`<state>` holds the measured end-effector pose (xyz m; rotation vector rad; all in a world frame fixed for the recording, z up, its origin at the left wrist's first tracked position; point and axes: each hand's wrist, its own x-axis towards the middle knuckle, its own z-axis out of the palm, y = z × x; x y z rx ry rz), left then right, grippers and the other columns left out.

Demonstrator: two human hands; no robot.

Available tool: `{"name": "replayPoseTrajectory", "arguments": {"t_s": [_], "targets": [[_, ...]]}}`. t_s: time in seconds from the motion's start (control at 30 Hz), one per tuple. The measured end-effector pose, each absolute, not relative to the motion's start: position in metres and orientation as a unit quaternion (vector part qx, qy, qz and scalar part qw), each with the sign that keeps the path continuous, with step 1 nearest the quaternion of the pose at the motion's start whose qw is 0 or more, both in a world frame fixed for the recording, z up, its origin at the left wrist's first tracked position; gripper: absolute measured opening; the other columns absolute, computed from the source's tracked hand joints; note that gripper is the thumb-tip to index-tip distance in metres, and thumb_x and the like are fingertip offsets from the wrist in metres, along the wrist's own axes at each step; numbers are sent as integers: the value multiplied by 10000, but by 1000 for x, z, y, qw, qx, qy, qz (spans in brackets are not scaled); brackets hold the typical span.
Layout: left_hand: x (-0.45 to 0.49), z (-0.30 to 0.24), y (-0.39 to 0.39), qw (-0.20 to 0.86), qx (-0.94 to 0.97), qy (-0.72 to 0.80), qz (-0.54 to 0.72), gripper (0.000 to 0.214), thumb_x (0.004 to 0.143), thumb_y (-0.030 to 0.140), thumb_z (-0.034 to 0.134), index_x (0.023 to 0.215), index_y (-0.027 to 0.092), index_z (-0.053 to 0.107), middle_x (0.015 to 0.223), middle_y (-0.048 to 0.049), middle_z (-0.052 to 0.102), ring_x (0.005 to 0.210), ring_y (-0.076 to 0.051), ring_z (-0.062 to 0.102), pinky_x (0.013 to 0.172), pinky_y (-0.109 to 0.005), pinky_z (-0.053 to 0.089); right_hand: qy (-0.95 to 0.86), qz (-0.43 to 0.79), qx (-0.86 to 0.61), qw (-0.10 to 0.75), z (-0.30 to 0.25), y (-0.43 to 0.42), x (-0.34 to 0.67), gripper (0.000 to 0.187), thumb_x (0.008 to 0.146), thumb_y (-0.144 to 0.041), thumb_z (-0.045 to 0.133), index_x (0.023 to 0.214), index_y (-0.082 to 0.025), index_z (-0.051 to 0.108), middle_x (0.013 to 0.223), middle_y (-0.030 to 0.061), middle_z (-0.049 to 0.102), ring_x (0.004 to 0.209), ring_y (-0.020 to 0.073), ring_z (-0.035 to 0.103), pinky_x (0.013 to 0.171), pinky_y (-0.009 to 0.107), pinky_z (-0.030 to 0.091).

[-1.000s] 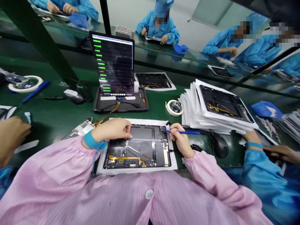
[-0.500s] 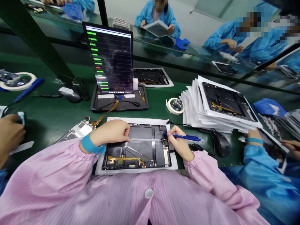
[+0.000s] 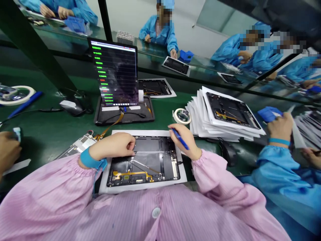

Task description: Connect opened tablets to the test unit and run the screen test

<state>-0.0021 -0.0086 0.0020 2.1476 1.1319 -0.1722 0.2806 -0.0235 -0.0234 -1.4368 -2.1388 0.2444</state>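
Note:
An opened tablet chassis [image 3: 147, 160] lies on a white sheet [image 3: 117, 187] right in front of me. My left hand [image 3: 116, 145] rests on its upper left part, fingers pinched on a thin clear strip [image 3: 150, 152] that runs across the chassis. My right hand [image 3: 183, 139] hovers at the chassis's upper right corner and is closed round a blue pen [image 3: 181, 139], which points down towards my wrist.
A tablet with green test lines [image 3: 114, 75] stands in a black tray [image 3: 100, 117]. Tape roll [image 3: 182, 115], a stack of chassis on paper [image 3: 225, 113] and a black mouse [image 3: 227, 152] lie to the right. Co-workers in blue sit on both sides and across.
My right hand has turned the blue pen from lying level, tip on the chassis corner, to slanting down along the hand. My left hand keeps its pinch. The view shifted slightly.

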Motion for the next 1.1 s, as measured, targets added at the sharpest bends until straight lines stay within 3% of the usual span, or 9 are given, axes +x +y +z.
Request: {"name": "replayPoseTrajectory", "arguments": {"t_s": [0.17,0.33,0.43,0.53,0.63,0.7,0.77,0.9,1.1], "targets": [[-9,-5,-7,455,769,440,-89,191,704,379,553,679,191,568,577,18,588,474,-129,542,463,-215,342,-848,-53,-520,88,-16,48,255,379,858,-106,408,1196,-139,576,977,119,639,938,252,546,831,367,436],[-14,-12,0,436,802,405,-59,158,681,275,512,698,179,636,630,5,630,544,-124,556,508,-202,369,-802,-90,-579,119,0,112,275,508,904,-277,423,1376,-90,391,1264,184,529,1165,302,450,942,418,392],[-13,-11,2,415,819,393,-49,183,658,222,493,696,176,666,681,-4,668,602,-126,565,534,-197,372,-726,-85,-672,115,4,138,296,590,927,-435,386,1364,-37,375,1361,234,430,1294,360,320,990,497,335],[-13,-10,2,414,822,388,-49,195,669,218,498,712,173,682,685,-5,678,601,-123,566,540,-197,374,-717,-86,-685,102,4,140,296,613,913,-443,434,1330,4,388,1370,276,393,1315,382,284,1012,529,281],[-14,-9,3,411,823,390,-41,175,689,230,527,724,175,690,705,-6,687,621,-121,574,557,-195,381,-784,-92,-602,120,7,109,272,436,928,-419,430,1177,-75,532,1250,209,522,1206,317,431,978,434,324],[-14,-9,3,411,823,391,-36,153,702,254,556,715,178,687,703,-5,686,626,-119,575,557,-193,378,-836,-23,-542,87,8,76,255,362,947,-436,387,929,-151,610,955,122,639,930,246,574,826,355,398],[-14,-8,3,412,821,394,-27,150,708,296,590,693,177,680,690,-4,682,623,-120,572,553,-196,373,-861,57,-504,42,3,44,242,346,925,-465,438,791,-184,588,769,65,624,737,202,572,700,313,395],[-15,-6,6,414,807,420,33,196,730,350,603,690,173,677,704,-13,687,635,-133,584,579,-214,389,-868,122,-474,84,-24,10,235,273,806,-429,653,890,-187,561,846,51,611,803,199,544,714,298,386],[-21,2,14,374,704,519,307,292,765,442,571,766,163,656,733,-36,671,661,-157,589,615,-249,435,-851,195,-455,176,-49,9,236,173,889,-307,545,771,-197,486,791,25,558,780,173,497,733,295,381]]}}
